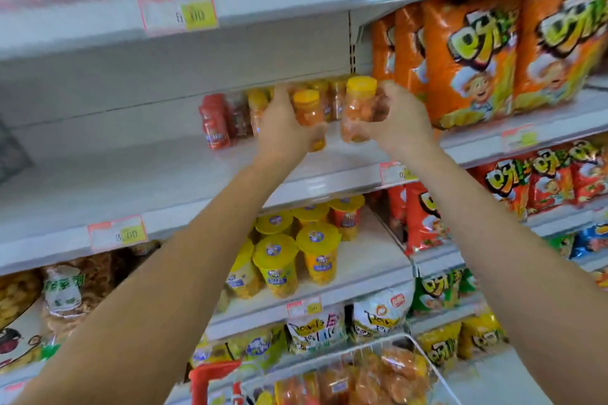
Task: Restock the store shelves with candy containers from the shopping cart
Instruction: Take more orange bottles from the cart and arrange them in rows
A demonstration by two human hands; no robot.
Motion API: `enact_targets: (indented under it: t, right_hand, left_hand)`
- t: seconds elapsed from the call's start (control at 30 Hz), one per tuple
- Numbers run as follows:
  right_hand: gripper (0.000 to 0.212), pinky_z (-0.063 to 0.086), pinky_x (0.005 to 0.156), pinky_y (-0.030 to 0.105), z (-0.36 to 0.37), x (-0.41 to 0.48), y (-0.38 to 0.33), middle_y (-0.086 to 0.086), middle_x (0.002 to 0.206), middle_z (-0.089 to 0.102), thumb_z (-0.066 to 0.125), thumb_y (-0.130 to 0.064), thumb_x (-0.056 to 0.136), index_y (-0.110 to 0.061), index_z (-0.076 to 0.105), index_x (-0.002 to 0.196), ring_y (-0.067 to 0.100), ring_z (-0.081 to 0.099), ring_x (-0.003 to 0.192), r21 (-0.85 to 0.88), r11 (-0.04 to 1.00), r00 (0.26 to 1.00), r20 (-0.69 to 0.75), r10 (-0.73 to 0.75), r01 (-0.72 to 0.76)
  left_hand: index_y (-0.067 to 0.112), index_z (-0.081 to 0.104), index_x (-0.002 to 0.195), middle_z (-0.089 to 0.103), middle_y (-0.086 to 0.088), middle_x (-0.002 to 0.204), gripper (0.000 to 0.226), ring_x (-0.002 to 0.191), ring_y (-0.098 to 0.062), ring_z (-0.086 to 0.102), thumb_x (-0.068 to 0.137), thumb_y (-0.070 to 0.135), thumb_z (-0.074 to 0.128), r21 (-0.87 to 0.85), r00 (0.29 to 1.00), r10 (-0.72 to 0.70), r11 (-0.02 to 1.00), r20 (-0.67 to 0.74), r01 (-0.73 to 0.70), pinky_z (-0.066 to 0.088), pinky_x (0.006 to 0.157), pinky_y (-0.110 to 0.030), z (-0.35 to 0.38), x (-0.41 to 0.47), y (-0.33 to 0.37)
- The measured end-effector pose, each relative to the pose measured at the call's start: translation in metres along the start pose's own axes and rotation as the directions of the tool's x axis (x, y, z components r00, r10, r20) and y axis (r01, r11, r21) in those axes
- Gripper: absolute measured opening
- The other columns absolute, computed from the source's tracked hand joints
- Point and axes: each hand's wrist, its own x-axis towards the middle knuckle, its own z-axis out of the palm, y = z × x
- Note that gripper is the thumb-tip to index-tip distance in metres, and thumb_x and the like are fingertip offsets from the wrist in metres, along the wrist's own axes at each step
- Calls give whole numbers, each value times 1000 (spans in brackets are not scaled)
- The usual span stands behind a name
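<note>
The left jar [306, 110] is gripped in the left hand [283, 131] and the right jar [358, 108] in the right hand [399, 122]. Fingers are wrapped tight round each jar so both can be stood up on the shelf [164, 181], next to the row [230, 118] at the back. Both jars are clear with yellow lids, and little orange candies are packed inside. More orange candy is left in the cart [424, 362] down low, so the job is likely not done.
</note>
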Motion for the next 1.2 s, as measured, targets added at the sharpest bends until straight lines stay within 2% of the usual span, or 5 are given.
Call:
enact_targets:
  t: [0.23, 0.47, 0.67, 0.87, 1.2]
  right_hand:
    - [57, 51, 90, 39, 42, 63, 47, 6, 109, 68, 84, -39, 65, -18, 59, 112, 25, 63, 101, -233, 968, 986, 110, 122, -93]
    - [47, 49, 83, 31, 44, 76, 60, 2, 105, 69, 85, -37, 64, -19, 69, 105, 21, 62, 98, -402, 914, 942, 282, 181, -55]
    - [48, 49, 93, 38, 51, 87, 54, 8, 114, 65, 78, -37, 72, -14, 66, 112, 27, 60, 104, -518, 854, 924, 301, 236, -50]
    - [41, 47, 91, 32, 56, 100, 56, 9, 116, 65, 77, -35, 75, -13, 68, 109, 26, 59, 106, -509, 858, 922, 296, 250, -69]
    - [54, 46, 94, 32, 70, 124, 60, 10, 124, 60, 78, -35, 75, -9, 61, 119, 27, 56, 111, -520, 845, 901, 295, 316, -126]
  left_hand:
    - [1, 46, 123, 61, -13, 113, 60, 106, -27, 57, 75, 19, 78, 68, 989, -137, 989, 49, 133, 32, 67, -16, 44, 49, -29]
    - [13, 42, 64, 46, 0, 65, 51, 73, -19, 51, 74, 53, 72, 490, 892, -360, 850, 273, 193, 37, 58, -28, 32, 59, -50]
    - [10, 61, 109, 65, -8, 103, 42, 98, -25, 60, 86, 46, 60, 554, 923, -230, 833, 308, 23, 46, 74, -30, 39, 64, -38]
    - [14, 55, 87, 51, 0, 71, 23, 79, -23, 53, 92, 36, 52, 543, 935, -224, 839, 276, 41, 41, 67, -29, 50, 80, -44]
    - [10, 63, 108, 63, -10, 114, 22, 106, -28, 61, 96, 15, 45, 730, 969, -196, 683, 153, 23, 48, 73, -32, 69, 105, -65]
